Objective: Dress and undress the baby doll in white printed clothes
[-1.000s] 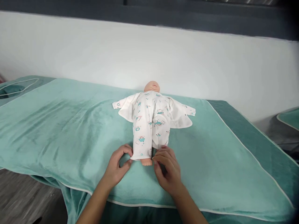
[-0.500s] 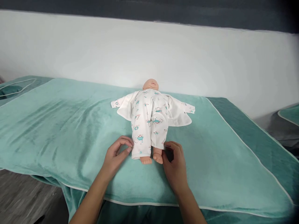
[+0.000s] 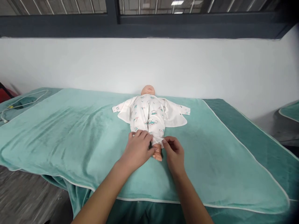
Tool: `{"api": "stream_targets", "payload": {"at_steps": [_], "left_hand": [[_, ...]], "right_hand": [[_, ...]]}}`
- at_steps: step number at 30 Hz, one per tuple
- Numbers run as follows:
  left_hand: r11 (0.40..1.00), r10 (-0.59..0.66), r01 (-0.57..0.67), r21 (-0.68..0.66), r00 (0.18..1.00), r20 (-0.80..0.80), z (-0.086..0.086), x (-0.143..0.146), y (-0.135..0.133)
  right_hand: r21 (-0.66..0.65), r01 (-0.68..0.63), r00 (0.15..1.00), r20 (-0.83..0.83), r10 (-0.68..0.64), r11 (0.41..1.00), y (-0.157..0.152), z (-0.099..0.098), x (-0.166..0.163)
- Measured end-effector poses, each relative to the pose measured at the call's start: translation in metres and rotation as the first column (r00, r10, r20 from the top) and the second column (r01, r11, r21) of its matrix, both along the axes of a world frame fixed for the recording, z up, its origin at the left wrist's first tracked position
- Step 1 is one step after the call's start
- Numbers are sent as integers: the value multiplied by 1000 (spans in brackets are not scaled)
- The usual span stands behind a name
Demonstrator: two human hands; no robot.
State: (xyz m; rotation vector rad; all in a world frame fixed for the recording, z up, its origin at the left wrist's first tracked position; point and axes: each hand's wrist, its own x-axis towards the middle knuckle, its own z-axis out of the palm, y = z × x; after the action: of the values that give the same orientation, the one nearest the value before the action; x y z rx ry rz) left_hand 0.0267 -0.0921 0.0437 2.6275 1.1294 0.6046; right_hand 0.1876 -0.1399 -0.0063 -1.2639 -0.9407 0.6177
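A baby doll (image 3: 148,90) lies on its back, wearing white printed trousers (image 3: 156,119) and a white jacket (image 3: 174,115) spread open at both sides. With thumb and index finger, my right hand (image 3: 174,152) pinches the hem of the trouser leg on the right. My left hand (image 3: 138,150) reaches across the lower legs and hides the other foot. Its fingertips touch the inner side of that hem, while its thumb is apart from them beside the bare foot (image 3: 158,155).
A light green blanket (image 3: 210,161) with pale piping covers the bed, over a darker green cover (image 3: 243,124). Behind is a white wall (image 3: 149,62) below a dark window frame (image 3: 149,28). A white cord (image 3: 35,101) lies at the far left.
My left hand has moved right, from beside the left trouser leg to over the lower legs. My right hand has closed on the right hem. The view has tilted up, showing the window.
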Motion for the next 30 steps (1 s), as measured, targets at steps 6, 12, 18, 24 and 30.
{"api": "stream_targets", "payload": {"at_steps": [6, 12, 18, 24, 30], "left_hand": [[991, -29, 49, 124, 986, -162, 3, 10, 0], [987, 1, 19, 161, 993, -120, 6, 11, -4], [969, -77, 100, 228, 991, -107, 4, 8, -2], [969, -173, 174, 177, 985, -18, 16, -8, -12], [970, -196, 197, 146, 980, -20, 13, -11, -27]], "right_hand": [[11, -62, 990, -130, 63, 998, -5, -1, 1], [16, -144, 979, -144, 145, 989, -7, 3, 3], [-40, -220, 970, 92, 223, 975, -16, 35, 10], [-162, -243, 890, 355, 287, 956, -32, 59, 27], [-223, -206, 784, 545, 297, 953, -56, 60, 29]]}}
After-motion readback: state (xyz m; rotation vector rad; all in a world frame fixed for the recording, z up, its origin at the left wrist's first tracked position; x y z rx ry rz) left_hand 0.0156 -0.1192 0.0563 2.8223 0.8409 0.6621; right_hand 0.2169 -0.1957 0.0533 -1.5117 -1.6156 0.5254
